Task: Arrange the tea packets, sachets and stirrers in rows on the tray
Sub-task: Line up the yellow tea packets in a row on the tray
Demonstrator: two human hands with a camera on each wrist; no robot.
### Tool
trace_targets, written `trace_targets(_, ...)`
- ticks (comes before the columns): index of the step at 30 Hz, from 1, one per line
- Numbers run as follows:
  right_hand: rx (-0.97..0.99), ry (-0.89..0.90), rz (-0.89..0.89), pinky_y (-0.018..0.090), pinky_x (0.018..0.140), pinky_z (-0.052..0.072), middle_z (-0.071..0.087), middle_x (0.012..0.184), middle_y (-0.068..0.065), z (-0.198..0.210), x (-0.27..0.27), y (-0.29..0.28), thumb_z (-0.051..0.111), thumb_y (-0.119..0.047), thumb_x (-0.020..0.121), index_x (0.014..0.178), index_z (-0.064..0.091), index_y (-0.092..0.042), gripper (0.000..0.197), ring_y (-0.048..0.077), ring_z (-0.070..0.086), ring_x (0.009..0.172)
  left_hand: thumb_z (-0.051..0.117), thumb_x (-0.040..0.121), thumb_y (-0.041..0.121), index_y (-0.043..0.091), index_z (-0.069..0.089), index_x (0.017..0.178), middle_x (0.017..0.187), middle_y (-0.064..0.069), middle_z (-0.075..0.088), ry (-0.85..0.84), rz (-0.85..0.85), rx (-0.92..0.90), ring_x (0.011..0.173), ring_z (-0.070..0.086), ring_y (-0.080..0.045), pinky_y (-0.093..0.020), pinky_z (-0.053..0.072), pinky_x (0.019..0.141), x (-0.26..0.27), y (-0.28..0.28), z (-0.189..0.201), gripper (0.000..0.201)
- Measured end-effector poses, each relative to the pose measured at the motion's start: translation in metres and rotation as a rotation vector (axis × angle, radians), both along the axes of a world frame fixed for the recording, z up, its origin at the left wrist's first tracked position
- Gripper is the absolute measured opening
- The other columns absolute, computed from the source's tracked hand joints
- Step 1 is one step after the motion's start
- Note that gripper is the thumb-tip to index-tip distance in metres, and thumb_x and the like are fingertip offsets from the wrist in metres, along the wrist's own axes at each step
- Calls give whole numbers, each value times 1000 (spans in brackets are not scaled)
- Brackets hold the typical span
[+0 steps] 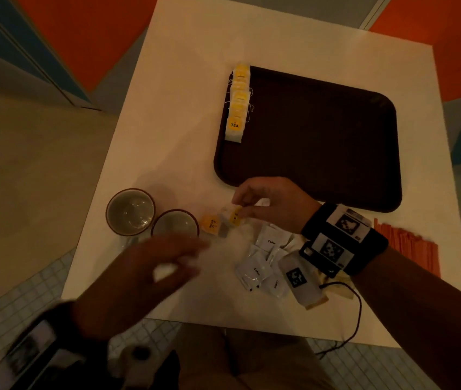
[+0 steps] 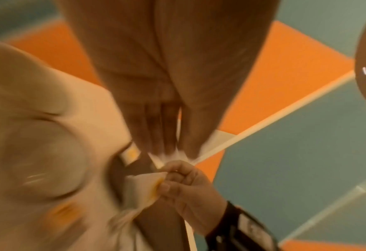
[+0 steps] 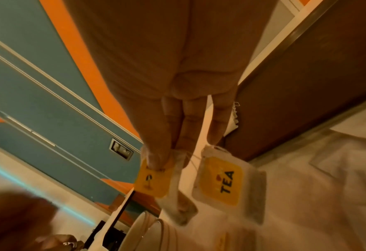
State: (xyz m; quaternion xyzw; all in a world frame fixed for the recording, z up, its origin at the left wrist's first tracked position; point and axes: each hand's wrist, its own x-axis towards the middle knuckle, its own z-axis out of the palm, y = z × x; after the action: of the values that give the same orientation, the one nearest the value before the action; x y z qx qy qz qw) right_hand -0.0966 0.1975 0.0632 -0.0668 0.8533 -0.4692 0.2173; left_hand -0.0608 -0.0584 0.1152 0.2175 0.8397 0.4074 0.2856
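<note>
A dark brown tray [image 1: 322,142] lies on the white table, with a row of yellow tea packets [image 1: 237,105] along its left edge. In front of the tray, my right hand [image 1: 240,207] pinches a yellow tea packet [image 1: 236,216] by its top, just above the table. The right wrist view shows that packet [image 3: 154,180] held between thumb and fingers [image 3: 156,152]. A second loose tea packet [image 1: 211,223] lies beside it [image 3: 222,181]. My left hand [image 1: 156,266] hovers blurred near the cups, fingers straight [image 2: 167,122] and holding nothing.
Two empty brown-rimmed cups [image 1: 130,211] [image 1: 175,225] stand at the front left. White coffee sachets [image 1: 263,263] are heaped under my right wrist. Orange stirrers [image 1: 409,243] lie at the right edge, in front of the tray. The tray's middle [image 1: 336,122] is bare.
</note>
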Motion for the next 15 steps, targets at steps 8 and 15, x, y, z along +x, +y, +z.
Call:
trace_targets(8, -37, 63, -89, 22, 87, 52, 67, 91, -6, 4, 3, 7, 71, -11, 78, 95, 63, -19, 21, 5, 64, 86, 59, 88, 28, 17, 65, 104, 85, 7, 63, 202, 47, -93, 79, 60, -13, -7, 37, 64, -45, 88, -48, 20)
trace_targets(15, 241, -58, 3, 26, 91, 44, 56, 120, -3, -25, 4, 22, 65, -10, 81, 128, 50, -23, 51, 12, 52, 105, 61, 87, 25, 16, 69, 79, 71, -2, 66, 84, 205, -17, 67, 62, -19, -39, 51, 68, -53, 84, -70, 14)
